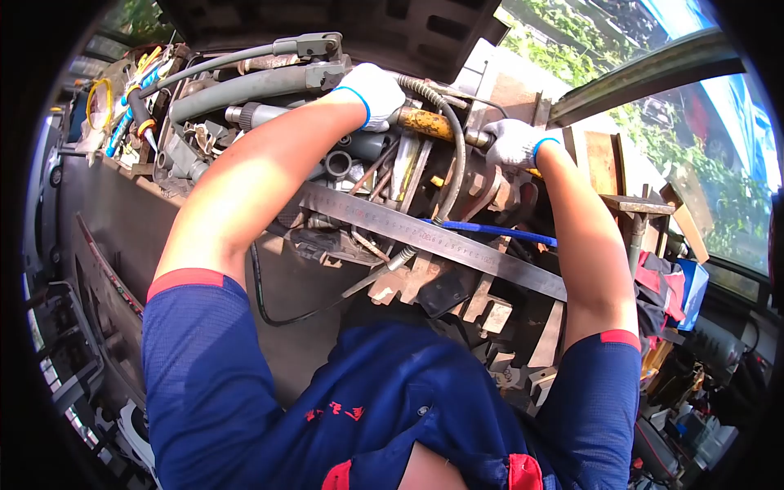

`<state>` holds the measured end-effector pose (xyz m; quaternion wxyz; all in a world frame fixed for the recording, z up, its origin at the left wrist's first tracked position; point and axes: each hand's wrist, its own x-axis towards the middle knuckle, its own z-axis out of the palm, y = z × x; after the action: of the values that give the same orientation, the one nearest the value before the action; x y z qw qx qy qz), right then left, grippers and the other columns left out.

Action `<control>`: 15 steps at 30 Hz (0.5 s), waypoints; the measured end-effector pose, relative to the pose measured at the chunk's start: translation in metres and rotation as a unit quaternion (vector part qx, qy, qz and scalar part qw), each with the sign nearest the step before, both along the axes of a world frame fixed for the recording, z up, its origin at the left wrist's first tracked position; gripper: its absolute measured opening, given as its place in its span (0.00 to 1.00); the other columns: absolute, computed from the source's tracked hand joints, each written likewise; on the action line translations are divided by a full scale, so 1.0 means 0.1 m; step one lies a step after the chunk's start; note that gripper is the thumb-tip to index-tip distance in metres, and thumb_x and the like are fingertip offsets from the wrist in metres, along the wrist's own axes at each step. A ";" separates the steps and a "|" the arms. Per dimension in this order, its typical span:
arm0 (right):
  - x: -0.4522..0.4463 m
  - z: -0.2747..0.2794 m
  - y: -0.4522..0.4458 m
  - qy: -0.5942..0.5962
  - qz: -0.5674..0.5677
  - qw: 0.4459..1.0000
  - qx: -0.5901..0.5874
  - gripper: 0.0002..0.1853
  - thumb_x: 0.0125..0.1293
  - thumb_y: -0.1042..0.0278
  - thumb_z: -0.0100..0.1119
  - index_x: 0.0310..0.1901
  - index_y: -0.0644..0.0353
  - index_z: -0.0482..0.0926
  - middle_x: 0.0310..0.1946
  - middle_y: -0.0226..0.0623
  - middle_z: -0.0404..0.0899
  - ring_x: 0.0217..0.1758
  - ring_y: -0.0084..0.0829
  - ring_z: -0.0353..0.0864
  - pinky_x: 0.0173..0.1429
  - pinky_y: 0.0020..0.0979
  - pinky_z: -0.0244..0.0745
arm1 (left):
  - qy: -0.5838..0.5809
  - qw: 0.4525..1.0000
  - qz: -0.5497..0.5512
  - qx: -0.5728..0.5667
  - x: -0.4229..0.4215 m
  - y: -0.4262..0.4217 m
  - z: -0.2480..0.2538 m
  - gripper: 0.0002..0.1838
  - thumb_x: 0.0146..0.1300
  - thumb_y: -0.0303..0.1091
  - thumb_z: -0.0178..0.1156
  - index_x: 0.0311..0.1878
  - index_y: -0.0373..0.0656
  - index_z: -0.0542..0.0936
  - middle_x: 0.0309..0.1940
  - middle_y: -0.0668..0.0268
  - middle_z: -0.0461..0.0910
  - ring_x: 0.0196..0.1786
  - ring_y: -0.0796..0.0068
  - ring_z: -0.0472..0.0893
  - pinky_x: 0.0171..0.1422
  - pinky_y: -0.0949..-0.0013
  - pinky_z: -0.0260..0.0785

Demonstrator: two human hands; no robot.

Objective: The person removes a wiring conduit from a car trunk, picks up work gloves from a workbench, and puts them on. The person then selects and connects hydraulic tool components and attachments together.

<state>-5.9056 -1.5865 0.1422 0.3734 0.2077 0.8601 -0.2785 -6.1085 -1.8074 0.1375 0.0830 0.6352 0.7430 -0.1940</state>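
Observation:
A yellow cylindrical tool with worn paint and metal ends lies across the cluttered bench between my hands; its exact kind does not show. My left hand, in a white glove with a blue cuff, is closed at its left end, the fingertips hidden. At its right metal end my right hand, gloved the same way, is curled around it. A dark hose with a coiled spring guard arches past the tool and down toward me. Nearer my body, a long steel ruler lies slantwise over the metal pieces.
A grey long-handled tool and pipe pieces crowd the left. A blue tube runs beside the ruler. A black cable loops at the front. Caulking tube and other tools stand far left; a window frame rises at right.

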 end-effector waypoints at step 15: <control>0.64 0.79 0.02 0.480 -0.205 0.844 -0.125 0.21 0.64 0.69 0.79 0.57 0.62 0.85 0.50 0.36 0.91 0.56 0.28 0.89 0.69 0.36 0.82 | -0.029 0.998 0.047 0.031 0.14 0.02 0.42 0.18 0.73 0.50 0.63 0.52 0.47 0.90 0.49 0.52 0.92 0.54 0.47 0.90 0.61 0.47 0.83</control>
<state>-5.8418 -1.5846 0.2210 -0.1286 0.1714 0.8277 -0.5186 -6.0946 -1.8056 0.1800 0.0940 0.6073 0.7748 -0.1485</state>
